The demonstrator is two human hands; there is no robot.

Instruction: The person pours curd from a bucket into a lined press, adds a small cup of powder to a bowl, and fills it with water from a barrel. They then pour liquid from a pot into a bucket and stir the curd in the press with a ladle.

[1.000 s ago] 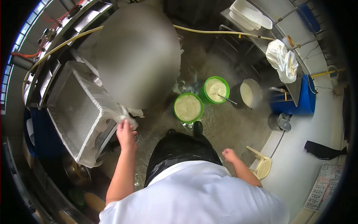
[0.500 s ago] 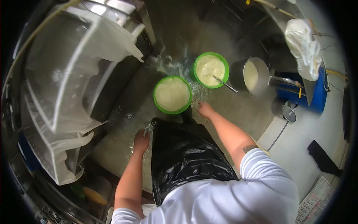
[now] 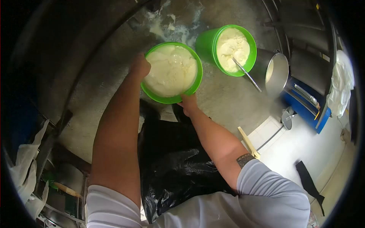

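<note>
A round green bucket (image 3: 199, 78) full of a pale, creamy mass is in front of me, above my black apron. My left hand (image 3: 140, 67) grips its rim at the left side. At the rim's lower right, my right hand (image 3: 189, 103) is closed on the edge, its fingertips partly hidden. A second green bucket (image 3: 207, 45), also holding pale mass, stands to the upper right with a metal-handled utensil (image 3: 247, 75) sticking out of it.
Right of the second bucket is a metal pot (image 3: 281, 72) with pale contents. Beyond it sits a blue container (image 3: 304, 106). White splatters mark the floor (image 3: 167, 24). Plastic sheeting (image 3: 24, 167) hangs at the far left, and a cream-coloured bar (image 3: 249, 143) lies right.
Both hands have moved from beside the apron onto the nearer bucket's rim and taken hold. The view has shifted, and that bucket looks larger and nearer.
</note>
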